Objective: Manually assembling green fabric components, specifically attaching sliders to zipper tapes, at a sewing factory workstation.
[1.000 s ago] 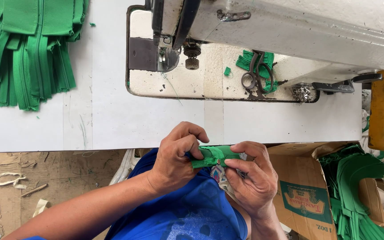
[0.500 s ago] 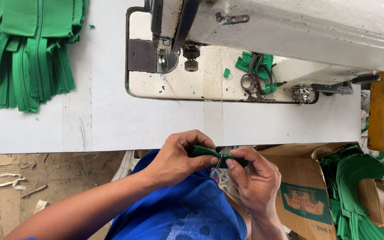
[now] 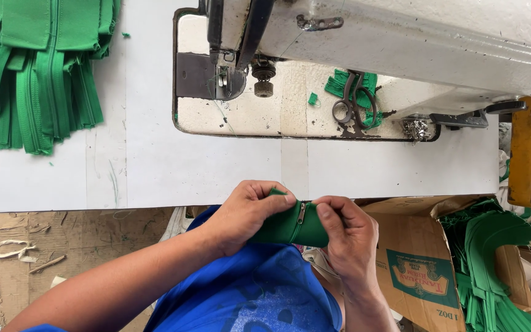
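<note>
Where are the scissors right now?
In the head view, the scissors lie on the sewing machine's bed, right of the needle, on a green fabric scrap, far above both hands.

Green zipper piece mostly covered by both hands, zipper stack cut off at ten o'clock, sewing machine cropped at twelve o'clock.

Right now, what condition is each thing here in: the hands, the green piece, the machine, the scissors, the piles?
Left hand: pinching the green zipped piece.
Right hand: gripping the same piece by its zip.
Green zipped piece: held over the lap, off the table.
Sewing machine: nothing under the needle.
Scissors: lying on green scraps.
Zipper pile: heaped on the table.
Cardboard box: open.
</note>
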